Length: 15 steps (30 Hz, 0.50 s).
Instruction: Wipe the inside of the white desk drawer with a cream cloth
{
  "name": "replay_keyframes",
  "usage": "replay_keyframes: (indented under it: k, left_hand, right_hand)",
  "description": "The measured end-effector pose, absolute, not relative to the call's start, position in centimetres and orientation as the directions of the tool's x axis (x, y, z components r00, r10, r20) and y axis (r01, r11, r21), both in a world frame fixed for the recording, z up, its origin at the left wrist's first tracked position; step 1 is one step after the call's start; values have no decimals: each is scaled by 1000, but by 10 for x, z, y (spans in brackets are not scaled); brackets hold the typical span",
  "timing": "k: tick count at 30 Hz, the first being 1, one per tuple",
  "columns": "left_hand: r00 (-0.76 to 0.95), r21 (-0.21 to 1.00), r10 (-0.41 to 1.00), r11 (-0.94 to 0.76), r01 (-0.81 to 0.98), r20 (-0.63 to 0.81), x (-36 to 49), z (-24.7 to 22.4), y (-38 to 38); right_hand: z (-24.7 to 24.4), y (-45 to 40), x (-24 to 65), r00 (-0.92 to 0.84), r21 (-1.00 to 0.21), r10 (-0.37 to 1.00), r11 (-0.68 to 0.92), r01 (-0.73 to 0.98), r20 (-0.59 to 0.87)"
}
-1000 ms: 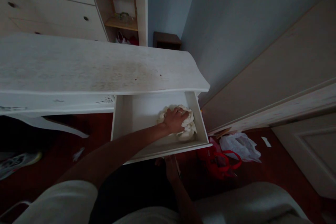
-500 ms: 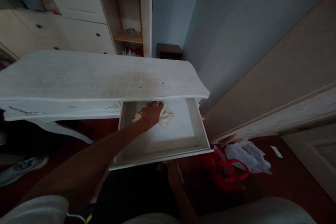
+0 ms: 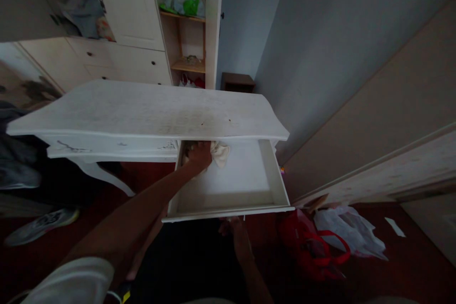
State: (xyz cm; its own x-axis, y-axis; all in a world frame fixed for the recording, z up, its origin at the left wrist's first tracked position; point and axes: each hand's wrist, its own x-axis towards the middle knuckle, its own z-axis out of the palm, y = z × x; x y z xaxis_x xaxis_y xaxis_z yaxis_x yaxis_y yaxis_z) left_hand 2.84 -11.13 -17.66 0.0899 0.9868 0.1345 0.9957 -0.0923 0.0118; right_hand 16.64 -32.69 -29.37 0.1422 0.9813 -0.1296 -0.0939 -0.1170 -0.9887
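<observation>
- Cloth (image 3: 221, 153) and left hand (image 3: 200, 154) now sit closer to the left side of the drawer (image 3: 245, 175).
- Cloth lies under curled fingers, spilling right; cannot tell whether they grip.

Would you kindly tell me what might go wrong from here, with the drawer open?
The left hand is close to the tabletop, so it might scrape against the edge. The cloth bunched at that hand could snag there. If the open drawer slid inward, it might pinch the hand.

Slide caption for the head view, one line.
White desk, drawer open: left hand holding a cloth inside, right hand by the drawer's front edge.
</observation>
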Motion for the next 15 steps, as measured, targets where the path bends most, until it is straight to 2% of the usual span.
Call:
replay_keyframes:
  k: [7, 15]
  left_hand:
    - [28, 74, 974, -45, 996, 223, 48, -188, -104]
    - [234, 124, 926, -280, 952, 295, 118, -193, -105]
  right_hand:
    - [-291, -328, 165, 147, -987, 982, -99, -125, -117]
    - [-287, -327, 169, 157, -996, 984, -89, 4, -87]
